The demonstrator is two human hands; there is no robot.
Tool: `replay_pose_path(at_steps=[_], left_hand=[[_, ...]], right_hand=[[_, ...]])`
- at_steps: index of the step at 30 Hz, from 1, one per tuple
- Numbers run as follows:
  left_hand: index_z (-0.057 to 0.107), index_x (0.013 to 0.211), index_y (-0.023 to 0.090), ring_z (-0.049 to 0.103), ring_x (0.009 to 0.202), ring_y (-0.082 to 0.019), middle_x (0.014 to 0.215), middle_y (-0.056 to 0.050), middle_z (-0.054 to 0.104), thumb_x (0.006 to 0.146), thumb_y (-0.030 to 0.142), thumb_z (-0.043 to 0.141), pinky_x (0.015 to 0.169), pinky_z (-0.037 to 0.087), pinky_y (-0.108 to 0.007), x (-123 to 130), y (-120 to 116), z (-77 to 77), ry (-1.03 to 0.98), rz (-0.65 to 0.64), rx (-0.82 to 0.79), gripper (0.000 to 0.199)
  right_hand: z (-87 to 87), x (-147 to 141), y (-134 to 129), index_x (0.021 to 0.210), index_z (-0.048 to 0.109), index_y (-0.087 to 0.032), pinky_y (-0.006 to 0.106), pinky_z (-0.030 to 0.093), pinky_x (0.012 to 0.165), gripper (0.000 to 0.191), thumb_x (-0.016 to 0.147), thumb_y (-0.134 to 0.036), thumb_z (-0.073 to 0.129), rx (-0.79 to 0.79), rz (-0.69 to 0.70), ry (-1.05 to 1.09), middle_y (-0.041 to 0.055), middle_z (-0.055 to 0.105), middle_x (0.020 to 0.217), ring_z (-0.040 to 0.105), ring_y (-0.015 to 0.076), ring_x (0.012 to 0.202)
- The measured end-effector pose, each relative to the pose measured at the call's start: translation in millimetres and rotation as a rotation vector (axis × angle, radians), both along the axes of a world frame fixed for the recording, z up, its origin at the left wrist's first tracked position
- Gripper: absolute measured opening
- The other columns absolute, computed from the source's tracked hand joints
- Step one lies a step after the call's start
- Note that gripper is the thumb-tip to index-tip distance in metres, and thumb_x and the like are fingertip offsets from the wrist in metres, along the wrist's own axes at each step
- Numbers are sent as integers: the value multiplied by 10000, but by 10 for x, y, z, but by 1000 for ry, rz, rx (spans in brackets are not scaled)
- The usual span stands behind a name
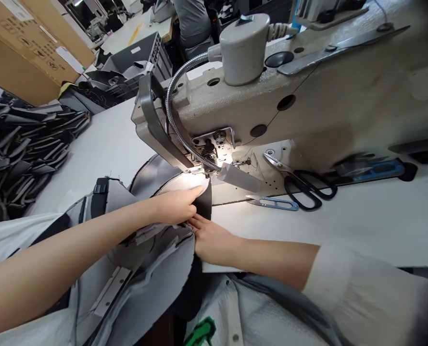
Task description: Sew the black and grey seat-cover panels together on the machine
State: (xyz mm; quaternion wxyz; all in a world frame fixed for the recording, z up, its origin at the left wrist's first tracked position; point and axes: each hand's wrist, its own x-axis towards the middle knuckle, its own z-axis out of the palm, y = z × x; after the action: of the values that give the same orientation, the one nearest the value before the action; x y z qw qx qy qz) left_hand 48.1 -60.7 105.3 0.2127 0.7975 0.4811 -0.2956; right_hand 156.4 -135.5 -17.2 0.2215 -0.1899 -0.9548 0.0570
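Observation:
A large grey fabric piece (152, 178) with a white mesh panel (185, 182), black edging and a seam tape runs from my lap up to the presser foot (203, 168) of a beige industrial sewing machine (271, 101). My left hand (174, 205) presses on the mesh just in front of the foot. Below it, my right hand (210, 242) has its fingertips tucked between the fabric layers at their edge. The needle is hidden by the machine's parts and the glare of the light. Both hands are close together, a little short of touching.
Black-handled shears (304, 190) and blue-handled thread snips (275, 203) lie on the white table (344, 226) right of the needle. A gooseneck lamp (188, 115) bends over the foot. Several cut dark pieces (22, 144) are stacked at the left, beyond them a cardboard box (26, 43), a grey crate (142, 57) and a seated co-worker (192, 19).

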Motion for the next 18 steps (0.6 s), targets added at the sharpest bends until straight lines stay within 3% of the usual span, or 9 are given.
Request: replay_pose_path(at_steps=[5,8,13,18], left_hand=[[149,1462,156,582,1061,-235,1314,-106,526,759,185,352,795,450,-273,4,-72,-83,-51,90,-6,732],[153,1463,179,579,1073,-242,1307,-98,534,770,188,347,787,458,-281,-8,-110,-136,-107,99,14,719],[72,1475,182,568,1106,-278,1376,-113,457,761,176,359,829,470,-337,-58,-132,-281,-138,155,6,769],[135,1465,117,303,1346,-215,1500,-57,210,743,155,345,1032,352,-297,-126,-133,-444,-364,187,-79,752]], right_hand=[[27,-58,83,916,694,-149,557,209,1050,232,793,-241,520,-45,-65,34,134,641,1038,450,325,1140],[78,36,49,945,692,-119,553,205,1046,288,786,-301,535,-58,-127,30,162,637,1013,455,330,1118],[-13,-25,-171,778,680,-176,504,178,1072,153,789,-225,535,-41,6,18,72,668,836,542,238,912],[-27,-52,-216,751,676,-191,542,214,1044,148,784,-197,532,-44,23,1,57,672,794,557,232,851]])
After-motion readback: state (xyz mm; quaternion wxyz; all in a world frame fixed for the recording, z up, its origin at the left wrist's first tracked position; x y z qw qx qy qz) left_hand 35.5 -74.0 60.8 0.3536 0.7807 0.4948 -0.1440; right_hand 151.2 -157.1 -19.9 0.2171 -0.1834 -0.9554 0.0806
